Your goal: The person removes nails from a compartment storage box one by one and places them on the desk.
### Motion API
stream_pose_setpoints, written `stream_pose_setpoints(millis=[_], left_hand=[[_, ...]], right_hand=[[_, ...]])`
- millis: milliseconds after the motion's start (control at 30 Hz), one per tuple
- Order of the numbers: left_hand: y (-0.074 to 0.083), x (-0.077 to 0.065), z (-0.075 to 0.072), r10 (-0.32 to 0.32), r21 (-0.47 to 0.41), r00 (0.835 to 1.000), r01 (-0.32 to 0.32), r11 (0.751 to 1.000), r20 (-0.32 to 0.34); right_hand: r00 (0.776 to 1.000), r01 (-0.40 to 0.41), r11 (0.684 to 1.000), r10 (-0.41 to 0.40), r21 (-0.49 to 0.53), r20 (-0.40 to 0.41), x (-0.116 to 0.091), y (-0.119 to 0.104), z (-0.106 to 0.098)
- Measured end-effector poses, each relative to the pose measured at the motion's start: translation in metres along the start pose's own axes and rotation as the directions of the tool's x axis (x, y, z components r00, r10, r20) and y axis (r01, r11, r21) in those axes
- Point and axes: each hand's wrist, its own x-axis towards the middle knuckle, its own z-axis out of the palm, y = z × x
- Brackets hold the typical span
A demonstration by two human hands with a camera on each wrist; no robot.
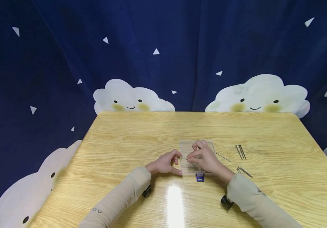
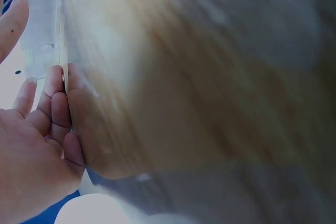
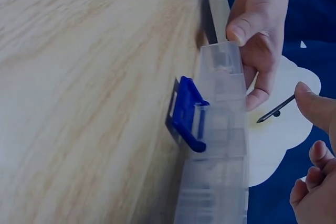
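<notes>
A clear plastic box [image 1: 188, 148] with a blue latch [image 1: 200, 177] on its near side lies on the table. Between the thumb and finger of my right hand [image 1: 205, 158] I pinch a dark nail [image 3: 275, 109], its pointed end sticking out above the box. My left hand [image 1: 166, 162] is at the box's left side, thumb near the front corner and fingers bent loosely, touching its edge. In the right wrist view, the blue latch [image 3: 188, 114] stands out from the box wall. How much the box contains is hidden by the right hand and reflections.
A single nail [image 1: 224, 157] lies just right of the box. Farther right are a group of long nails [image 1: 240, 152] and, nearer, another small group [image 1: 245, 172]. The wooden table [image 1: 129, 133] ends at a dark blue curtain [image 1: 140, 63] with clouds.
</notes>
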Motion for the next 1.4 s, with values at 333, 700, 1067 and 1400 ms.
stream_pose_setpoints(millis=[333, 700, 1067, 1400], left_hand=[[0.000, 0.000, 0.000, -0.005, 0.024, 1.000, 0.005, 1.000, 0.003], [0.001, -0.001, -0.001, -0.013, -0.016, 1.000, 0.013, 1.000, 0.009], [0.001, -0.001, -0.001, -0.007, -0.015, 1.000, 0.007, 1.000, 0.017], [0.004, -0.002, -0.002, -0.021, -0.023, 1.000, 0.022, 1.000, 0.023]], right_hand=[[1.000, -0.004, 1.000, 0.004, 0.031, -0.012, -0.003, -0.003, -0.013], [1.000, -0.010, 1.000, 0.010, -0.004, -0.027, -0.013, 0.004, -0.029], [0.997, -0.051, 0.999, 0.050, -0.019, -0.053, -0.027, 0.007, -0.052], [0.996, -0.051, 0.997, 0.046, -0.063, -0.079, -0.040, 0.014, -0.072]])
